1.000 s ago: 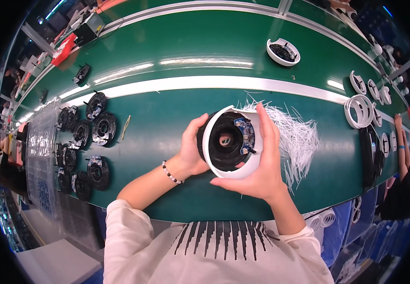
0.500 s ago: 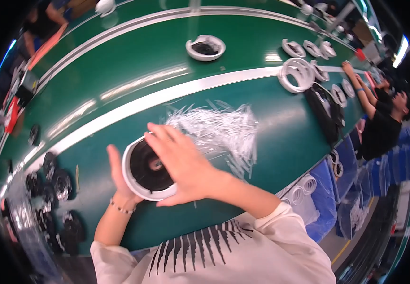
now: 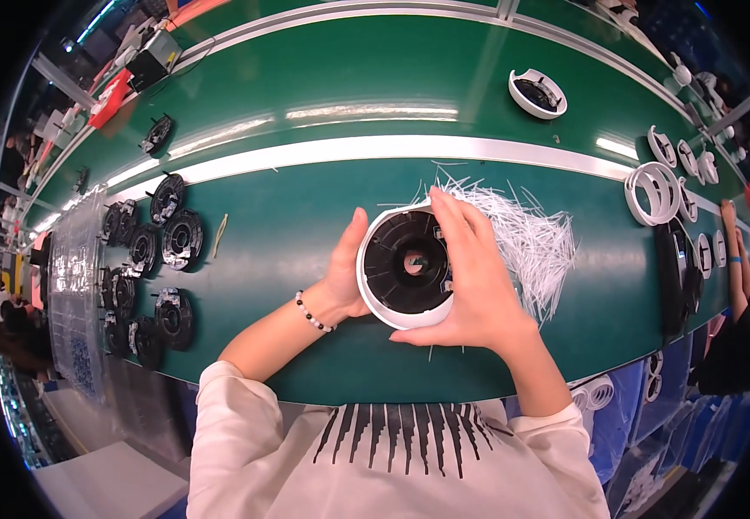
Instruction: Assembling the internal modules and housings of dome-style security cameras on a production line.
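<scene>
Between my two hands is a round white housing with a black disc-shaped insert seated inside it. The insert has a small round opening at its middle, and its face is turned up toward me. My left hand, with a beaded bracelet at the wrist, grips the left side of the rim, thumb up. Around the right side wraps my right hand, its fingers over the upper rim and its thumb at the lower edge. A heap of thin white strips lies just beyond the right hand.
Several black discs lie at the left beside a clear plastic tray. A white housing with a black insert sits on the green belt. White rings and a black bag-like item are at the right, near a co-worker's arm.
My view has swung left, so the scene sits further right and more black discs show. Both hands still hold the housing, its face now turned more squarely toward me.
</scene>
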A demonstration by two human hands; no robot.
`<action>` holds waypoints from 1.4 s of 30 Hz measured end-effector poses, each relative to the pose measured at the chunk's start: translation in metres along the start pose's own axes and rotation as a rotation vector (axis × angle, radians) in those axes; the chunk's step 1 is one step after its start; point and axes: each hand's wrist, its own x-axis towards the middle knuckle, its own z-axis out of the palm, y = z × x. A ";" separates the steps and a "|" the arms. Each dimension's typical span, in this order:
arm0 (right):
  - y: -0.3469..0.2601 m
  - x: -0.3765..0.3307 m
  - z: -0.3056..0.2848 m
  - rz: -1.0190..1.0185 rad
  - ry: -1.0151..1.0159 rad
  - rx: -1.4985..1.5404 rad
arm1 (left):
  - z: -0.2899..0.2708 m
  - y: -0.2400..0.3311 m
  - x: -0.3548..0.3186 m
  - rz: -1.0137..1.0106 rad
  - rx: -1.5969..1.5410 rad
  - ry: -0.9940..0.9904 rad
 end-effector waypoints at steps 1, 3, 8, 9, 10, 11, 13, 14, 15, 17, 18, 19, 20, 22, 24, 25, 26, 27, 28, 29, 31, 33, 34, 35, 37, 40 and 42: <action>0.000 -0.001 0.001 0.002 0.001 -0.002 | 0.001 -0.001 0.000 -0.002 0.000 -0.003; 0.002 -0.002 0.005 0.031 0.103 -0.020 | 0.005 -0.004 -0.001 0.064 0.105 0.059; 0.000 -0.009 0.021 0.101 0.236 -0.015 | 0.005 -0.010 0.002 0.126 -0.027 -0.004; 0.001 -0.010 0.025 0.112 0.281 -0.017 | 0.005 -0.010 0.004 0.115 -0.026 -0.010; 0.001 -0.011 0.027 0.124 0.326 -0.019 | 0.006 -0.010 0.006 0.090 -0.080 -0.013; 0.000 -0.012 0.025 0.139 0.321 -0.022 | 0.005 -0.009 0.008 0.065 -0.135 -0.015; 0.000 -0.010 0.018 0.104 0.287 -0.030 | 0.001 -0.006 0.010 0.055 -0.003 0.028; 0.000 -0.009 0.012 0.067 0.248 -0.039 | 0.000 -0.004 0.011 0.041 -0.003 0.012; 0.001 -0.008 0.005 0.067 0.249 -0.041 | 0.000 -0.003 0.012 0.028 -0.003 -0.005; 0.003 -0.006 -0.011 0.041 0.051 0.070 | 0.000 -0.004 0.013 -0.040 -0.039 0.004; 0.004 -0.005 -0.016 0.017 -0.013 0.058 | -0.001 -0.005 0.012 -0.069 -0.094 -0.015; 0.006 -0.004 -0.018 0.013 -0.016 0.060 | 0.000 -0.006 0.011 -0.081 -0.121 -0.006; 0.008 -0.004 -0.019 0.005 -0.038 0.082 | 0.002 -0.008 0.011 -0.076 -0.121 -0.001; 0.009 -0.007 -0.018 0.033 0.007 0.068 | 0.011 -0.011 0.014 0.044 -0.138 0.003; 0.011 -0.011 -0.006 0.071 0.117 0.043 | 0.016 -0.014 0.015 0.022 -0.159 0.091; 0.010 -0.015 -0.003 0.110 0.120 0.042 | 0.017 -0.016 0.015 0.008 -0.174 0.120; 0.009 -0.021 0.001 0.149 0.124 0.043 | 0.020 -0.019 0.013 0.009 -0.159 0.196; 0.008 -0.027 0.008 0.169 0.162 0.048 | 0.018 -0.021 0.012 -0.010 -0.154 0.169; 0.007 -0.029 0.012 0.176 0.166 0.050 | 0.015 -0.022 0.011 -0.030 -0.150 0.142; 0.006 -0.031 0.016 0.188 0.215 0.028 | 0.012 -0.022 0.012 -0.040 -0.129 0.109; 0.004 -0.033 0.021 0.201 0.307 0.003 | 0.012 -0.025 0.014 -0.030 -0.131 0.085; 0.006 -0.036 0.032 0.173 0.398 -0.065 | 0.013 -0.026 0.017 -0.016 -0.133 0.058; 0.007 -0.038 0.035 0.137 0.486 -0.133 | 0.014 -0.027 0.018 0.058 -0.040 0.036; 0.006 -0.041 0.035 0.151 0.478 -0.131 | 0.015 -0.028 0.019 0.133 0.053 0.013; 0.009 -0.041 0.032 0.113 0.471 -0.122 | 0.016 -0.029 0.018 0.142 0.001 0.044; 0.018 -0.041 0.025 0.027 0.408 -0.094 | 0.026 -0.017 0.028 0.085 -0.096 0.221; 0.021 -0.043 0.016 0.032 0.398 -0.090 | 0.023 -0.011 0.038 0.106 -0.043 0.237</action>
